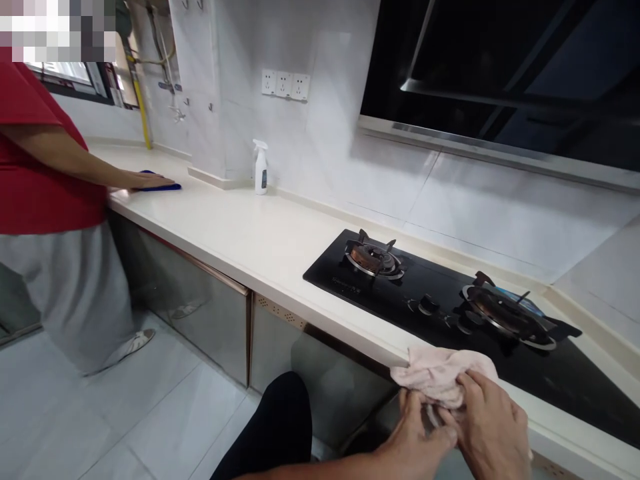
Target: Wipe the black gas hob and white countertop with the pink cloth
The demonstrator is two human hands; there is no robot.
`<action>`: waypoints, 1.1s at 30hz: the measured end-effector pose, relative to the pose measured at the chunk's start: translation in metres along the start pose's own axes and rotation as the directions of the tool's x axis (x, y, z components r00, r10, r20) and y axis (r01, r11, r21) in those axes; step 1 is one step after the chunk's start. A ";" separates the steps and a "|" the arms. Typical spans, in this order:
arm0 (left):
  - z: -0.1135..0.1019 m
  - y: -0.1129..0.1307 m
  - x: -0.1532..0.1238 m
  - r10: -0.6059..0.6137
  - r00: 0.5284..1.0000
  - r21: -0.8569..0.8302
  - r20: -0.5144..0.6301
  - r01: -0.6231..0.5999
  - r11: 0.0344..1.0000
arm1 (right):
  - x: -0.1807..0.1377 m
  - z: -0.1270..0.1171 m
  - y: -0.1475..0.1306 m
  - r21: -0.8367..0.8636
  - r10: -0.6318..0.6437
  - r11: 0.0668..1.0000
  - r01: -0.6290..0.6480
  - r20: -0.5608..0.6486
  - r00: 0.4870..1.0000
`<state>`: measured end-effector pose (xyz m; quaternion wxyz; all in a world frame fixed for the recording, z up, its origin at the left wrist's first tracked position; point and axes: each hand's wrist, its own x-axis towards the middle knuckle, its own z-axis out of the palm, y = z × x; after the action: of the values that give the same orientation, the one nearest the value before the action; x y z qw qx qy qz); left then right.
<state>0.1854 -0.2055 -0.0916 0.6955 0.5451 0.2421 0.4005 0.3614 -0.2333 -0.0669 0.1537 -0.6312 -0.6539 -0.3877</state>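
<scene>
I have both hands on one crumpled pale pink cloth [445, 373], bunched at the front edge of the white countertop [225, 230], just in front of the black gas hob [377, 297]. From here I see the left hand [417, 430] pinching its lower folds with curled fingers, while the right hand [493, 417] grips its right side, fingertips pressed into the fabric; I can't tell whether the cloth touches the counter. On the hob I make out a left burner [376, 260] and a right burner [507, 313], with control knobs [429, 305] between them. Farther left, a white spray bottle [261, 172] stands upright near the wall. Beyond it, I see a co-worker in a red top [55, 180], one hand [150, 180] laid flat on a dark blue cloth [167, 187] on the counter
</scene>
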 end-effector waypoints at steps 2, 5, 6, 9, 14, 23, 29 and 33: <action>-0.006 0.002 -0.004 0.014 0.999 -0.005 -0.044 -0.014 1.000 | 0.013 -0.006 -0.018 0.002 -0.010 1.000 0.010 0.018 1.000; -0.023 0.008 -0.007 0.038 0.986 -0.074 -0.162 -0.051 0.996 | 0.040 -0.012 -0.054 0.042 -0.038 0.998 0.035 0.059 0.998; -0.031 0.011 -0.006 0.052 0.973 -0.090 -0.223 -0.073 0.993 | 0.050 -0.012 -0.069 0.057 -0.050 0.997 0.046 0.070 0.996; -0.070 0.019 0.003 0.082 0.883 -0.084 -0.461 -0.136 0.987 | 0.085 -0.007 -0.123 0.126 -0.092 0.989 0.084 0.063 0.994; -0.159 0.040 0.024 0.110 0.619 -0.042 -0.778 -0.225 0.973 | 0.149 0.001 -0.214 0.306 -0.274 0.918 0.253 0.026 0.961; -0.249 0.096 0.022 0.322 0.207 0.261 -0.924 -0.276 0.925 | 0.179 -0.008 -0.153 0.701 -0.415 0.668 0.251 0.071 0.907; -0.261 0.120 0.037 0.414 0.147 0.397 -0.898 -0.133 0.908 | 0.108 0.036 -0.025 0.412 -0.200 0.902 0.129 0.135 0.970; -0.225 0.112 0.048 0.469 0.163 0.471 -0.868 -0.028 0.882 | 0.087 0.045 -0.005 0.427 -0.180 0.903 0.045 0.281 0.943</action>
<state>0.0053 -0.0299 -0.0452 0.2017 0.3174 0.5936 0.7114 0.3563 -0.1397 -0.0378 0.1554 -0.5983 -0.7729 -0.1432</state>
